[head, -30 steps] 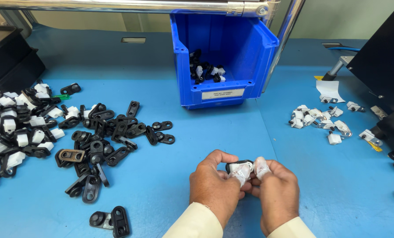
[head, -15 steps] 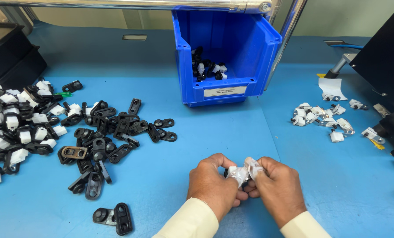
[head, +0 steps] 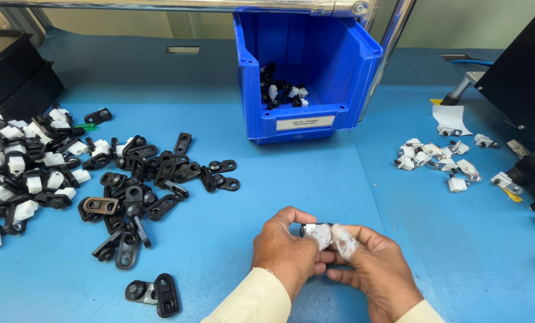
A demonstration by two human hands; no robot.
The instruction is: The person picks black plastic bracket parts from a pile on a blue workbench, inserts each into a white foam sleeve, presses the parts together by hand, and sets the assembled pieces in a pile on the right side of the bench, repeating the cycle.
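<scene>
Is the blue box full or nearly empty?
Nearly empty. The blue bin holds only a small heap of black and white parts at the bottom, and its blue walls show bare above them.

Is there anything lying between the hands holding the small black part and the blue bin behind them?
Nothing visible. Left hand and right hand pinch the small black part; only bare blue table lies before the blue bin.

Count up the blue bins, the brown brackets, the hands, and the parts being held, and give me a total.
blue bin: 1
brown bracket: 1
hands, left hand and right hand: 2
small black part held between them: 1
total: 5
</scene>
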